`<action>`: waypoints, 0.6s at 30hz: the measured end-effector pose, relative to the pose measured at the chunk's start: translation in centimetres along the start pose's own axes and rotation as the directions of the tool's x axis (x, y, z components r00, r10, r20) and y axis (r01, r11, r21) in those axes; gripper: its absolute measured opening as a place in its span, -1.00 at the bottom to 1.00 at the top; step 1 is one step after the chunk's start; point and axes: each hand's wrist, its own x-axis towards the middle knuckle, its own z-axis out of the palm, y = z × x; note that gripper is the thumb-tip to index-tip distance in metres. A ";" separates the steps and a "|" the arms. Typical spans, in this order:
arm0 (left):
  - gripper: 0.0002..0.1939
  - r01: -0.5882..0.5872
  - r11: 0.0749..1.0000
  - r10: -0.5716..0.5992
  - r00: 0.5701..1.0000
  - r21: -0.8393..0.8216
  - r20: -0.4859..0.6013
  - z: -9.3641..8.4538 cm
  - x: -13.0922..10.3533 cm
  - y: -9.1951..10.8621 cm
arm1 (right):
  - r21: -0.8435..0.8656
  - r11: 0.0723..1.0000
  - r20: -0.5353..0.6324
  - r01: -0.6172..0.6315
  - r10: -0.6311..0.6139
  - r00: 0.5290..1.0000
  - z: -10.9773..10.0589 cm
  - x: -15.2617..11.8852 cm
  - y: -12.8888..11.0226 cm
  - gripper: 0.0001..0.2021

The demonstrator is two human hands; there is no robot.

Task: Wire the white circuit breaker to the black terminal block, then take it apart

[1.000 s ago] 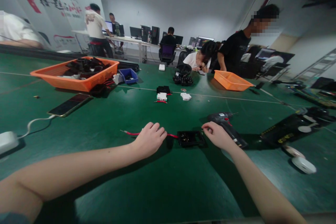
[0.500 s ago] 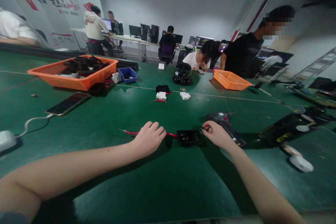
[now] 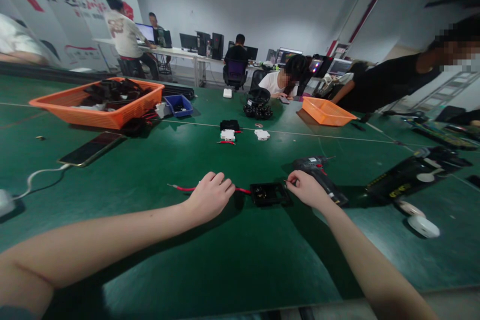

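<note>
My left hand [image 3: 210, 196] is closed around a red cable [image 3: 183, 189], whose bare wire end sticks out to the left. The cable's other end runs into a small black plastic housing [image 3: 270, 195] lying on the green table, with brass-coloured metal parts inside. At the housing's right edge, the fingertips of my right hand [image 3: 304, 187] are pinched together; what they hold, if anything, is too small to make out. Just beyond that hand lies a cordless drill [image 3: 318, 175], its bit pointing right.
An orange basket [image 3: 108, 119] of black parts and a blue bin [image 3: 179, 106] stand back left, near a phone [image 3: 92, 150] on a white cable. White connector pieces [image 3: 261, 134] lie ahead. Another orange basket [image 3: 326, 112] sits back right; a black cylindrical object [image 3: 408, 180] lies right.
The view has shifted slightly, moving everything a little left. A person in black at the right has moved further right and leans over. My hands keep nearly the same pose at the housing.
</note>
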 end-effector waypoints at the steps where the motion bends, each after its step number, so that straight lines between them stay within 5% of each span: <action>1: -0.85 0.001 1.000 -0.001 1.000 -0.001 -0.001 0.0 0.0 0.0 | 0.001 1.000 -0.001 -0.001 0.001 1.000 0.0 0.0 -0.1 -0.84; 12: -0.87 0.010 1.000 -0.010 1.000 -0.003 -0.008 0.0 0.0 0.1 | 0.056 0.998 -0.023 -0.039 0.040 0.999 -0.4 -0.3 -0.8 -0.86; 18: -0.92 0.023 1.000 -0.023 1.000 -0.021 0.001 0.3 0.0 0.0 | 0.145 0.988 0.032 0.049 -0.054 0.998 -1.6 -0.7 -3.0 -0.87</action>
